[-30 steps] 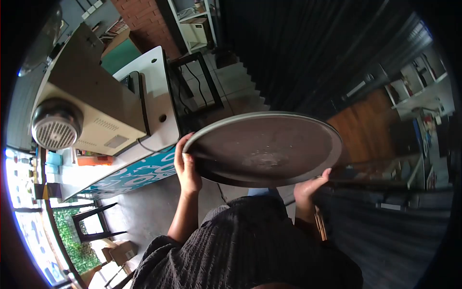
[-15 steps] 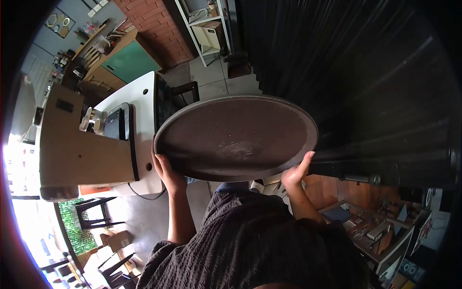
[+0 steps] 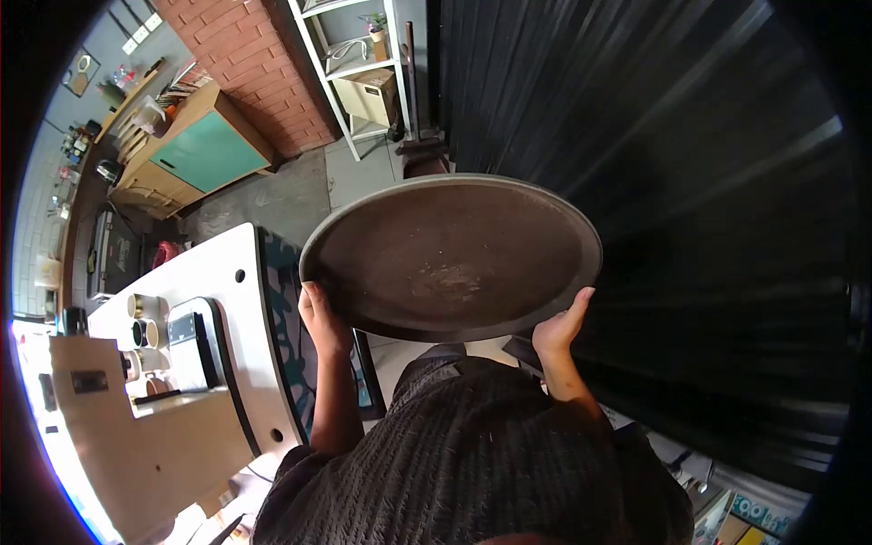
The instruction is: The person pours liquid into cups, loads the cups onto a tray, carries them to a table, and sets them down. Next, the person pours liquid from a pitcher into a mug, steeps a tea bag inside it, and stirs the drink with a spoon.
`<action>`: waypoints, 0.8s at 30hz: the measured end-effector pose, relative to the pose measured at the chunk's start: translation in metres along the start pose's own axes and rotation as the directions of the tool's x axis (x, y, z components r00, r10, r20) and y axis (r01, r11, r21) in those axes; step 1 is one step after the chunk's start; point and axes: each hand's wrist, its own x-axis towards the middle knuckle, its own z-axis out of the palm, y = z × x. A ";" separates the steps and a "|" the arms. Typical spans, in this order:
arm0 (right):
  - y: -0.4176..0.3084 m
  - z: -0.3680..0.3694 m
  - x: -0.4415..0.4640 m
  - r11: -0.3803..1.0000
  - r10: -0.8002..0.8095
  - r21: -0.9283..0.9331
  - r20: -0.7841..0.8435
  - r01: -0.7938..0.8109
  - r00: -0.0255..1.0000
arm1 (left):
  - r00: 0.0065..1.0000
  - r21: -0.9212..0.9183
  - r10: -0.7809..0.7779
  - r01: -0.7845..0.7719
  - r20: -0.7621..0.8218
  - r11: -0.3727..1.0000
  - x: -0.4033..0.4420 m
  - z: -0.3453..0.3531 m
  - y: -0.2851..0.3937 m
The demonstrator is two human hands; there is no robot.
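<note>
A large round dark brown tray [image 3: 454, 254] with a raised rim and pale scuffs on its surface is held out in front of my body. My left hand [image 3: 324, 318] grips its near left edge, thumb up on the rim. At the near right edge my right hand [image 3: 561, 329] holds the rim, thumb on top. The fingers beneath the tray are hidden. Nothing lies on the tray.
On the left, a white counter [image 3: 241, 313] bears a beige machine [image 3: 136, 454], a scale [image 3: 191, 350] and several cups. Beyond are a green-doored cabinet [image 3: 213, 154] and a white shelf [image 3: 359, 65]. A black corrugated wall [image 3: 708, 227] stands close on the right.
The view has turned and moved along the counter, so the cabinet, shelf and cups show more fully. Both hands still hold the tray, which appears further left than a second ago.
</note>
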 end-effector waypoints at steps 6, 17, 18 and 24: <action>0.047 0.066 0.065 0.989 0.117 0.082 0.074 -0.123 0.990 | 0.992 0.033 0.049 -0.046 -0.120 0.998 0.076 0.005 -0.006; 0.106 0.129 0.141 0.980 0.118 -0.167 0.064 -0.106 0.991 | 0.955 0.128 -0.095 0.136 -0.282 0.982 0.124 0.006 0.001; 0.104 0.138 0.145 0.978 0.134 -0.170 0.065 -0.121 0.989 | 0.965 0.169 -0.058 0.104 -0.257 0.980 0.130 0.009 0.002; 0.165 0.143 0.216 0.981 0.074 -0.194 0.276 -0.020 0.958 | 0.968 0.005 -0.089 0.093 -0.233 0.996 0.176 0.027 -0.004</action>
